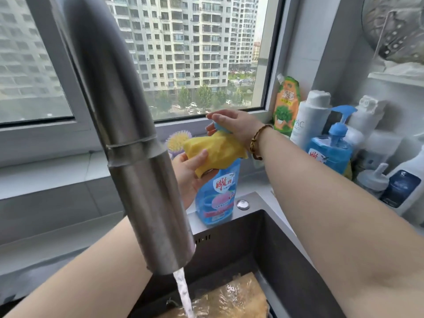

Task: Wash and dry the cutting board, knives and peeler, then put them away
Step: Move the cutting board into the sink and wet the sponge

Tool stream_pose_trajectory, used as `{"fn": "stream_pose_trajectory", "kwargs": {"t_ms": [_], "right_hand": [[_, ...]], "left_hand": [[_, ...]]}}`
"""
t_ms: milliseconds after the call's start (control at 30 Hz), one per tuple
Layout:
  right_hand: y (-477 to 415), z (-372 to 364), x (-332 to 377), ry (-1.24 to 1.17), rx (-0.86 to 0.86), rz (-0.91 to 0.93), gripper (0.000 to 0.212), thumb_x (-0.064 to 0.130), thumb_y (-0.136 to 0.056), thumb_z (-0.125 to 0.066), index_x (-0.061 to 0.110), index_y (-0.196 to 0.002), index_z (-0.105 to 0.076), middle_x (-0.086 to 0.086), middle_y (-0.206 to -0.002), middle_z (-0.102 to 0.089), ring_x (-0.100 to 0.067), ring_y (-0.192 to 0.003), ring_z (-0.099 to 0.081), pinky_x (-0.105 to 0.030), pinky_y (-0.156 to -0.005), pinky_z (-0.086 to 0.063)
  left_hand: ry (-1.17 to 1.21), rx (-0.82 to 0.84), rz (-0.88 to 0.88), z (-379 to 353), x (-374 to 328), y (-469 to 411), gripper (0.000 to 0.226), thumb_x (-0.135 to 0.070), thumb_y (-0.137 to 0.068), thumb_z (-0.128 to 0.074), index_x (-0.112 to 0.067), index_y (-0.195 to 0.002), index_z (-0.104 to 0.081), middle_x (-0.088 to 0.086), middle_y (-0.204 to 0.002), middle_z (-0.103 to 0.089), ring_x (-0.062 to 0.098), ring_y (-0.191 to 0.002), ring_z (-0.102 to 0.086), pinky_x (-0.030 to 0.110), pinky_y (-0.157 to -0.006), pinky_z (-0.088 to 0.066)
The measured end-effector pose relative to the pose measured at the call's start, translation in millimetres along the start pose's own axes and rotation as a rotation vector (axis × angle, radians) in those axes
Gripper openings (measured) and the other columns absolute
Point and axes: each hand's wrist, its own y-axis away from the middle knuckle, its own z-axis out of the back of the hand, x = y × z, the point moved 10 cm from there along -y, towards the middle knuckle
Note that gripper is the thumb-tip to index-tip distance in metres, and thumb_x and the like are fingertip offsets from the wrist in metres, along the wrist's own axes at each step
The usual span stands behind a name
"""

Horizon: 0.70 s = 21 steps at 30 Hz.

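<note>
The cutting board [231,297] is brown wood. It lies down in the dark sink [286,255], and it is wet. Water [183,294] runs from the big metal tap [128,134] and lands on the board's left side.

A blue soap bottle [218,198] stands on the ledge behind the sink. Its label has big red and white Chinese letters and a pink round picture. On the counter [259,187] to the right stand more bottles. A tall white bottle [307,120] shows the letters "PAC". Beside it is a blue pump bottle [332,150].

Both arms reach past the tap. The left hand [190,173] is palm up, with its thumb on a yellow cloth [215,150], holding it against the soap bottle. The right hand [231,125] is on top, with its fingers and thumb holding the bottle's blue pump. Its wrist wears a bead bracelet [257,143].
</note>
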Motion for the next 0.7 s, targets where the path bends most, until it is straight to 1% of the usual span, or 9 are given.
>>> {"fn": "stream_pose_trajectory", "kwargs": {"t_ms": [100,167,233,333,433,533,600,633,700], "right_hand": [[2,-1,-1,-0.006,-0.011,-0.001,0.016,0.021,-0.094,-0.048,0.013,-0.106,-0.056,0.002,-0.080,-0.062,-0.008,-0.072,-0.060,-0.016,-0.059,-0.053],[3,1,-1,-0.010,-0.027,-0.002,0.014,0.021,-0.094,-0.048,0.014,-0.103,-0.056,0.002,-0.079,-0.061,-0.007,-0.070,-0.059,-0.014,-0.055,-0.052],[3,1,0,-0.005,-0.034,-0.002,0.014,0.021,-0.094,-0.048,0.014,-0.104,-0.055,0.002,-0.078,-0.060,-0.004,-0.065,-0.059,-0.012,-0.050,-0.050],[4,1,-1,0.001,-0.049,-0.009,0.018,0.022,-0.094,-0.048,0.012,-0.107,-0.055,0.003,-0.076,-0.060,-0.001,-0.058,-0.060,-0.012,-0.048,-0.049],[5,1,-1,0.027,-0.054,-0.015,0.021,0.023,-0.095,-0.047,0.011,-0.109,-0.055,0.003,-0.077,-0.060,-0.006,-0.066,-0.058,-0.012,-0.049,-0.049],[6,1,-1,0.048,-0.051,-0.028,0.014,0.024,-0.095,-0.046,0.015,-0.104,-0.053,0.004,-0.078,-0.060,-0.006,-0.067,-0.057,-0.011,-0.048,-0.049],[5,1,0,0.074,-0.041,-0.040,0.016,0.024,-0.095,-0.046,0.015,-0.106,-0.053,0.004,-0.080,-0.061,-0.007,-0.069,-0.057,-0.012,-0.051,-0.050],[5,-1,0,0.092,-0.030,-0.047,0.019,0.025,-0.096,-0.045,0.014,-0.108,-0.054,0.004,-0.083,-0.062,-0.007,-0.070,-0.057,-0.013,-0.054,-0.051],[4,-2,2,0.138,-0.014,-0.069,0.022,0.025,-0.096,-0.044,0.013,-0.113,-0.053,0.001,-0.094,-0.063,-0.008,-0.071,-0.057,-0.015,-0.058,-0.050]], "left_hand": [[0.026,0.002,0.018,-3,2,1,0.018,-0.010,-0.093,-0.046,-0.008,-0.111,-0.045,0.005,-0.094,-0.058,0.017,-0.083,-0.060,0.028,-0.064,-0.056],[0.051,0.008,0.022,-5,3,1,0.029,-0.009,-0.093,-0.045,-0.004,-0.122,-0.043,0.007,-0.098,-0.058,0.019,-0.085,-0.060,0.028,-0.064,-0.056],[0.045,-0.012,0.023,-4,4,2,0.036,-0.008,-0.094,-0.044,-0.001,-0.129,-0.040,0.012,-0.108,-0.058,0.023,-0.094,-0.059,0.031,-0.073,-0.054],[0.018,-0.043,0.027,-2,5,2,0.038,-0.009,-0.094,-0.044,-0.001,-0.131,-0.039,0.018,-0.129,-0.052,0.030,-0.115,-0.054,0.036,-0.085,-0.047],[0.035,-0.043,0.033,-3,5,4,0.037,-0.007,-0.094,-0.043,0.000,-0.130,-0.039,0.019,-0.131,-0.050,0.033,-0.120,-0.051,0.040,-0.087,-0.044],[0.045,-0.042,0.041,-2,8,5,0.034,-0.007,-0.094,-0.043,-0.002,-0.127,-0.041,0.016,-0.120,-0.054,0.033,-0.118,-0.052,0.040,-0.087,-0.045],[0.053,-0.018,0.046,-3,8,8,0.022,-0.006,-0.094,-0.043,-0.006,-0.115,-0.046,0.012,-0.107,-0.057,0.031,-0.109,-0.056,0.039,-0.083,-0.048],[0.063,0.000,0.046,-5,7,9,0.017,-0.006,-0.094,-0.043,-0.007,-0.110,-0.047,0.011,-0.102,-0.057,0.029,-0.101,-0.058,0.037,-0.078,-0.052],[0.089,0.027,0.035,-7,5,11,0.014,-0.005,-0.094,-0.042,-0.008,-0.106,-0.048,0.009,-0.096,-0.057,0.022,-0.085,-0.059,0.025,-0.063,-0.056]]}}
